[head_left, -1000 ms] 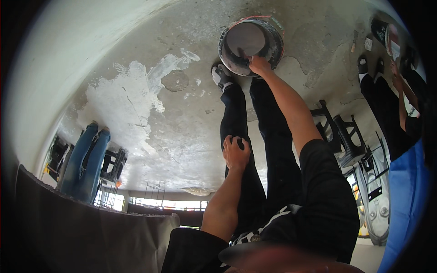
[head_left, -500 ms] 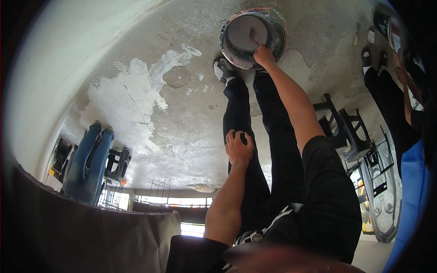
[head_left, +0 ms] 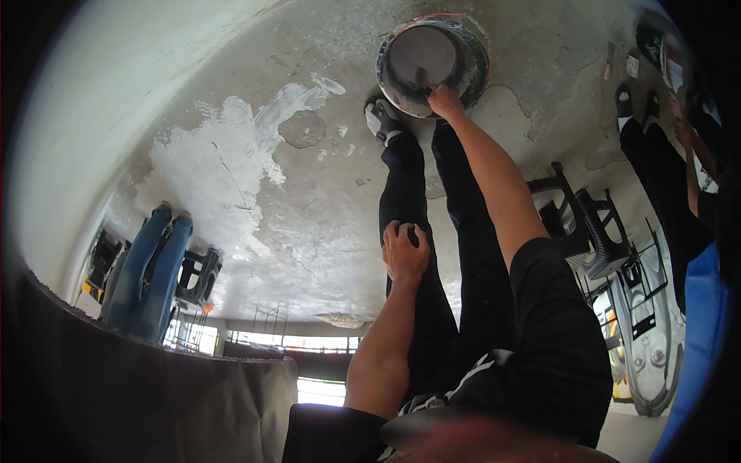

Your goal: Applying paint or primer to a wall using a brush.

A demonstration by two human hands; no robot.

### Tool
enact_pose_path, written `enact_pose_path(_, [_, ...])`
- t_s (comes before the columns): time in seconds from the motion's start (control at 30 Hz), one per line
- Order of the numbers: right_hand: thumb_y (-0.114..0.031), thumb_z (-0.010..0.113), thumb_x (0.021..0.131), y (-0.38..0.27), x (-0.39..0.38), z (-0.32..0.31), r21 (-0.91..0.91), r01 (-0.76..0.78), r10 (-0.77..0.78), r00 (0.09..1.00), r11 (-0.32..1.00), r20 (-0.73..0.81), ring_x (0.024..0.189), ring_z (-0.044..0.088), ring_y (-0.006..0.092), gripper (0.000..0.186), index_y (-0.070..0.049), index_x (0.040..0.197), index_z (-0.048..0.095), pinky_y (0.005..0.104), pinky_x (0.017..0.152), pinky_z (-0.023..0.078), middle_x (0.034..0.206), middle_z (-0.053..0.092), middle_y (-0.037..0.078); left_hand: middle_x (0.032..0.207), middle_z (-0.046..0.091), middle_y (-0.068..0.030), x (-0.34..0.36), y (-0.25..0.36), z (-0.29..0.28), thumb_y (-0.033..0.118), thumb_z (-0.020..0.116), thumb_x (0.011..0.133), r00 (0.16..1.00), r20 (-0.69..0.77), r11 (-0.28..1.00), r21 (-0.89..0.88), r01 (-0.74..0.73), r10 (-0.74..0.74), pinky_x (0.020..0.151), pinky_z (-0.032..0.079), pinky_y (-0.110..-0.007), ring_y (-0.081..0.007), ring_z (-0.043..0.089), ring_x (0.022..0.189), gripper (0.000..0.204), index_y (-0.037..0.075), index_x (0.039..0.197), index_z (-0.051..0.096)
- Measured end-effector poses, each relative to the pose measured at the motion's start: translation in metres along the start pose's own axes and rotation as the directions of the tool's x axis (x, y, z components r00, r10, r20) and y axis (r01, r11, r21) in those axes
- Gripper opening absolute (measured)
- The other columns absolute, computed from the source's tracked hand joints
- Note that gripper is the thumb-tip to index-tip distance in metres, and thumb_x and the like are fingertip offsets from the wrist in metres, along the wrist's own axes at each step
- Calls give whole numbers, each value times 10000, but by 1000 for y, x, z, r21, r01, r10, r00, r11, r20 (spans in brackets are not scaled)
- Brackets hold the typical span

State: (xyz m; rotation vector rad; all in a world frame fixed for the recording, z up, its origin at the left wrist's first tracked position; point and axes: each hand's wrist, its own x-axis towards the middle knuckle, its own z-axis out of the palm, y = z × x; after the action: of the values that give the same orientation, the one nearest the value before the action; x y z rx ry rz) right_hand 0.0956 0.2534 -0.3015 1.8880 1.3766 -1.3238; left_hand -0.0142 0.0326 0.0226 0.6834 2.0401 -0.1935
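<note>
My right hand (head_left: 445,101) reaches down over the near rim of a round dark bucket (head_left: 468,77). It is closed on the handle of a small tool that looks like a putty knife (head_left: 422,76). The blade dips into smooth grey paste (head_left: 417,51) inside the bucket, and part of the handle is hidden in my fingers. My left hand (head_left: 405,253) rests on my left knee, its fingers spread over the black trouser leg and holding nothing.
Pale smears (head_left: 208,150) mark the concrete floor at left. Black plastic stools (head_left: 598,243) stand at right, by a co-worker in black trousers (head_left: 654,166). Another person's jeans (head_left: 150,262) show at left. A scraper (head_left: 609,60) lies on the floor at far right.
My right hand and the putty knife have moved slightly left and nearer to me in the paste. The left hand stays on the knee.
</note>
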Motion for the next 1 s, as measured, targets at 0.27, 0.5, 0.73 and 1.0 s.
enact_pose_path(0.27, [-313,520,955,-2,9,-22,4,-52,52,990,999,-133,1111,641,459,407,-50,1266,510,547,932,525,1187,660,293,1321,548,-149,-3,-6,6,307,586,932,1000,-11,1000,8,13,-13,1012,453,-487,-347,521,1258,292,79,1090,677])
enact_pose_path(0.5, [-290,503,964,32,18,-6,-129,72,-80,995,989,-63,1124,628,458,372,-42,1233,568,547,943,512,1183,662,274,1326,545,-149,-4,4,15,282,580,925,1000,-4,1000,-5,-5,4,1005,458,-491,-350,519,1259,271,82,1085,668])
enact_pose_path(0.73, [-326,506,968,4,11,-22,-156,79,-79,997,985,11,1123,643,434,366,-70,1209,607,541,936,528,1167,681,256,1321,546,-146,-4,-4,13,276,582,921,1000,-9,1000,16,14,-14,1003,462,-489,-348,522,1258,264,86,1085,666])
enact_pose_path(1.0, [-335,511,968,-19,9,-37,63,3,9,982,998,-188,1101,646,444,365,-83,1218,597,538,923,526,1147,688,254,1315,548,-144,-4,-5,10,275,583,919,1000,-20,999,31,24,-24,1003,462,-492,-351,522,1258,258,90,1079,666])
